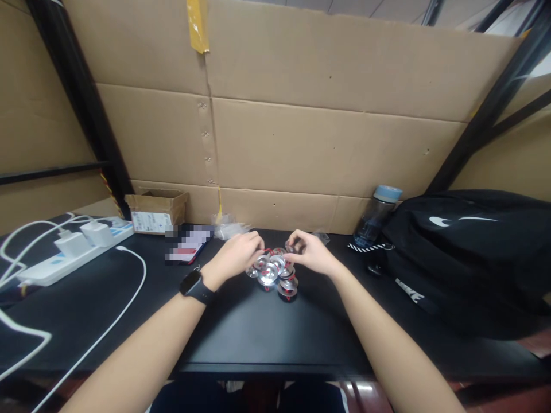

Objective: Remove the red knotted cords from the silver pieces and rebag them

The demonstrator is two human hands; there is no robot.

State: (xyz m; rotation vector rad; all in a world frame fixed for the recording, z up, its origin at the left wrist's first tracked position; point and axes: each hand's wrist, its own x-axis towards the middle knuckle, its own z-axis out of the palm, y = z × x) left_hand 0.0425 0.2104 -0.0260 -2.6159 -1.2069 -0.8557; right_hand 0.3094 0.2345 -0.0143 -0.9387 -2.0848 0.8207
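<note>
Clock centre: the cluster of silvery discs [269, 273], with red cord [267, 251] among them, on the black desk [275, 338] before the person; 12 points away. The central position likely suits both hands. The left hand [239, 252], behind a wristwatch [196, 285] at 9 o'clock, touches the cluster at 11, fingers curled; its fingertips are hidden, so I cannot tell whether they pinch. The right hand [312, 252] meets the cluster at 1, thumb and forefinger bent toward each other at a silvery edge; I cannot confirm a closed pinch. Opposed placement probably steadies the loose discs.

A black backpack [465, 258] sits at 3, a power strip [47, 272] at 9, apparently set aside so forearms do not snag. A phone [196, 241] lies flat between 9 and 10. Beyond, a bottle [370, 221] stands beside the backpack at 2; an open carton [150, 221] at 10 and crumpled clear plastic [230, 229] at 11 are presumably set back from the hands. Farthest, at 12, stands a cardboard panel [275, 143], seemingly a backstop.
</note>
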